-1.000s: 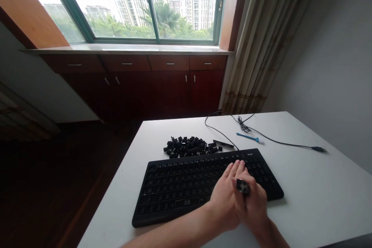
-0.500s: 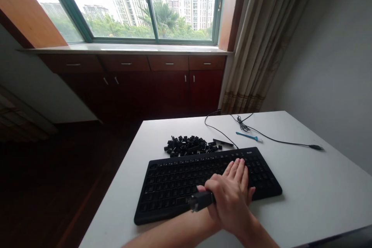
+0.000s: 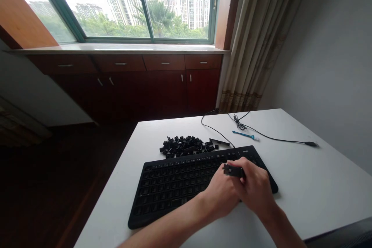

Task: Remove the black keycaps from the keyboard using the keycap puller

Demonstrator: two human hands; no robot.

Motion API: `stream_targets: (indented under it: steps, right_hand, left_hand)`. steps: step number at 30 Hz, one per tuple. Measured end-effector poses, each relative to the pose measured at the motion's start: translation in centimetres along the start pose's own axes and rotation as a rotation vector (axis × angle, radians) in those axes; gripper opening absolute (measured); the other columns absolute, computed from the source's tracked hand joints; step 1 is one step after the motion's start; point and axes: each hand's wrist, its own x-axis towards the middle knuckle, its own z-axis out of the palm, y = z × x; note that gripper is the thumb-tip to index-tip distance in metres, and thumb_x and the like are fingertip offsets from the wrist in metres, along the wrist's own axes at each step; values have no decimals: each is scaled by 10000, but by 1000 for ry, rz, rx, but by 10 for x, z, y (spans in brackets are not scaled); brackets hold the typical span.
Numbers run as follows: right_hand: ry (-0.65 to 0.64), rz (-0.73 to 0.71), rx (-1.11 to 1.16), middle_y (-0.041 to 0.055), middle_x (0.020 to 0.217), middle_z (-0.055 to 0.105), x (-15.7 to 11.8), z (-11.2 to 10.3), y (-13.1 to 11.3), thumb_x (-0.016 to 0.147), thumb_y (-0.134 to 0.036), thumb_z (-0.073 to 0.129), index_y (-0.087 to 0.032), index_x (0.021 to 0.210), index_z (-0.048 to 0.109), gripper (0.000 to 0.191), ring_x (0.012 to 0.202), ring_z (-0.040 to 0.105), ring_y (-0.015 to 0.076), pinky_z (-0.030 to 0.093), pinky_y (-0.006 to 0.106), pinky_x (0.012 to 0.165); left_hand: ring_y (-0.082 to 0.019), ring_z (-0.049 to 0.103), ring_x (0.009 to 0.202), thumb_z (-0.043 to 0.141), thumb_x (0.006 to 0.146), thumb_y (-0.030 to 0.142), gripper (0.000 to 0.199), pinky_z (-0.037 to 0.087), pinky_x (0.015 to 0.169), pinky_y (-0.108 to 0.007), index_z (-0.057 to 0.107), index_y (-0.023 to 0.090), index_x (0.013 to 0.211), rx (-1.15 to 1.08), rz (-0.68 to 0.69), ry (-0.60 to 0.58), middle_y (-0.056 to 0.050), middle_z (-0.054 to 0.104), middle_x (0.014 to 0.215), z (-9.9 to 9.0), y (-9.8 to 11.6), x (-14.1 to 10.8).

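The black keyboard (image 3: pixel 174 188) lies on the white table, its key positions looking bare of caps across the left and middle. My left hand (image 3: pixel 222 192) rests over its right half, with most of its fingers hidden behind my right hand. Crossing over it, my right hand (image 3: pixel 257 184) is closed around a short black tool (image 3: pixel 233 171) whose end points left; its exact kind is not clear. Behind the keyboard is a loose pile of black keycaps (image 3: pixel 186 146), with a long black bar-shaped keycap (image 3: pixel 219 142) beside it.
A blue brush-like tool (image 3: pixel 243 135) lies behind the keyboard on the right. The keyboard's black cable (image 3: pixel 270 138) runs across the back of the white table (image 3: pixel 314 186), partly bundled, ending in a plug (image 3: pixel 312 144). Beyond stand a wooden cabinet (image 3: pixel 165 89) and a window.
My right hand has moved up and right, bringing the black tool higher over the keyboard. The left hand's outstretched fingers, seen before, are now mostly covered. The view has shifted slightly.
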Motion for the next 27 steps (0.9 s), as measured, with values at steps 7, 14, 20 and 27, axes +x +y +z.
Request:
stream_targets:
  steps: [7,14,20,27]
  right_hand:
    - [115,131,-237,-13,659,632,-31,-11,41,975,-315,585,-234,899,568,112,509,604,171,432,276,524]
    - [25,7,-83,-45,627,550,-54,-6,44,920,-201,663,-231,867,541,137,465,505,124,398,252,507]
    - [-3,-16,-15,-56,622,499,-51,-7,40,905,-139,675,-222,851,540,167,481,453,100,378,238,506]
    - [264,149,-57,-53,614,543,-58,-11,41,881,-110,698,-220,806,534,212,470,417,87,404,230,500]
  left_hand:
    - [-178,675,920,588,1010,381,159,547,842,-302,701,272,1035,17,-48,-61,10,703,1067,-40,-11,12]
    - [-240,688,954,481,1006,143,254,548,816,-338,717,175,1094,211,-283,-38,-90,702,1061,-97,-69,9]
    - [-239,705,840,469,1001,151,280,530,704,-323,703,170,1152,295,-394,-56,-99,716,1108,-109,-95,3]
    - [-264,690,939,487,1035,279,263,522,752,-349,704,156,1116,300,-367,-71,-117,693,1149,-112,-85,9]
